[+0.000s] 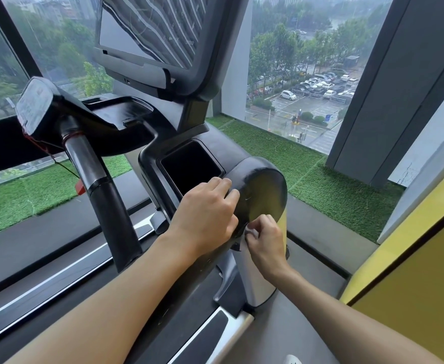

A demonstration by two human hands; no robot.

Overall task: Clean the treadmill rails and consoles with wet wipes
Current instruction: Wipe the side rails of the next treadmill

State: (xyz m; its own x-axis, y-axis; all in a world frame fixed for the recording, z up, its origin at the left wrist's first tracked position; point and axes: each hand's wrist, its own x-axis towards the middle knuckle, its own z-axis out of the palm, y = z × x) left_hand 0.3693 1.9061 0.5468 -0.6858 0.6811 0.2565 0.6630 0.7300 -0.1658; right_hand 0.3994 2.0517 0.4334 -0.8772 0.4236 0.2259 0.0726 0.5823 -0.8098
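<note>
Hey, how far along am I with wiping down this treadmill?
Done: nothing I can confirm; no surface shows a clear wiped mark. In hand: your right hand pinches a white wipe against the lower edge of the black end cap, with your left hand resting on it. Left, as far as I can judge: the console screen, the centre handlebar and the cup recess.
</note>
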